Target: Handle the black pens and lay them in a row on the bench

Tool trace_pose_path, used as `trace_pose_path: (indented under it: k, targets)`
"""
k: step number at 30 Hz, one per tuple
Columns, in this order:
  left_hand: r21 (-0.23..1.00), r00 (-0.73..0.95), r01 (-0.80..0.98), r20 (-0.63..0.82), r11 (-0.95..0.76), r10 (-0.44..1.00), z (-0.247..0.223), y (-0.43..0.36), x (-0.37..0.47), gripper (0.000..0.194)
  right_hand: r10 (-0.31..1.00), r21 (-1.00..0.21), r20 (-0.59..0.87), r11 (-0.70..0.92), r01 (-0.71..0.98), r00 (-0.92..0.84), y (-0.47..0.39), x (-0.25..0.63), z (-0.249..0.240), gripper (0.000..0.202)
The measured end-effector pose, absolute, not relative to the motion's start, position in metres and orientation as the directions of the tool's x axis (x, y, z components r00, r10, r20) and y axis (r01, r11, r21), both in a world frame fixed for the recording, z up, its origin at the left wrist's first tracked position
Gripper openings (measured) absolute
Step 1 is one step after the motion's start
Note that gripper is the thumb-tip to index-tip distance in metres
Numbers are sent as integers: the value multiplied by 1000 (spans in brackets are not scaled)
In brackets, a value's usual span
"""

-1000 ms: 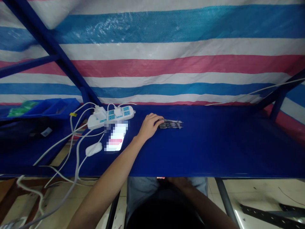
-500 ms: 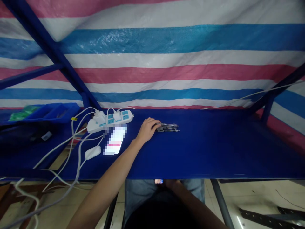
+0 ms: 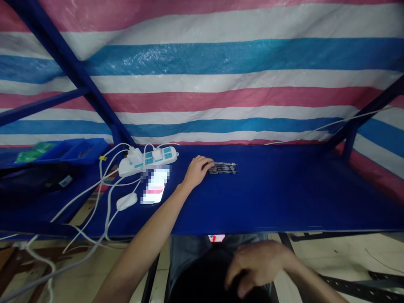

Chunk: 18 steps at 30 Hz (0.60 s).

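Observation:
Several dark, slim pens (image 3: 224, 168) lie side by side on the blue table (image 3: 252, 202), near its middle. My left hand (image 3: 197, 170) rests at their left ends, its fingers closed round them. Below the table's front edge, over my lap, is my right hand (image 3: 257, 265), blurred, with its fingers apart and curled a little and nothing visible in them. A lit screen (image 3: 216, 238) shows in part on my lap, just under the table edge.
On the left lie a white power strip (image 3: 172, 155) with plugs, a phone (image 3: 156, 185) with a lit screen, a white adapter (image 3: 126, 202) and loose cables. Blue bins (image 3: 77, 150) and a black bag (image 3: 38, 179) are further left. Blue frame bars stand on both sides.
My right hand has come up from under the table edge and moved right, now in view. My left hand stays at the pens. The view has shifted slightly.

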State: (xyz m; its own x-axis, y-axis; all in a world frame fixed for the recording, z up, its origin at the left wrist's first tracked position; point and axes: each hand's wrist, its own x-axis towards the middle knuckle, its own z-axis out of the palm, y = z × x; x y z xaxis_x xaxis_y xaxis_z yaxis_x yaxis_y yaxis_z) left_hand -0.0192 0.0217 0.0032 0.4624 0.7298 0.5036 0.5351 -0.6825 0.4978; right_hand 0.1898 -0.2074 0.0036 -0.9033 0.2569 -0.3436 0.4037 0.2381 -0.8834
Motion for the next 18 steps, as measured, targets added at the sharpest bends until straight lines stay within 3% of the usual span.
trace_pose_path:
  k: [2,3,5,7,8,10,12,14,18]
  targets:
    - [514,457,526,501,-678,735,3,22,-19,20,37,-985,-167,31,168,-985,-181,218,44,37]
    - [515,460,523,501,-679,733,3,22,-19,20,82,-994,-112,0,112,-990,-165,229,58,37]
    - [505,470,520,504,-689,725,4,21,-19,21,472,-990,-28,111,92,-881,-133,242,70,42]
    - [490,478,520,512,-700,714,5,21,-20,23,874,-890,111,300,345,-473,-103,241,65,41]
    - [483,481,521,515,-704,710,5,21,-20,23,932,-782,254,356,512,-259,-90,236,58,35]
    - [475,484,522,519,-708,705,6,21,-20,24,892,-527,428,379,761,-148,-69,222,41,35]
    - [470,487,520,523,-713,700,8,22,-19,25,858,-346,463,405,846,-222,-55,208,25,36]
    - [467,488,517,527,-717,695,9,23,-18,26,844,-245,455,423,872,-282,-45,201,15,31]
    - [457,486,527,530,-716,695,11,26,-15,27,826,-177,421,480,859,-375,-26,205,16,25]
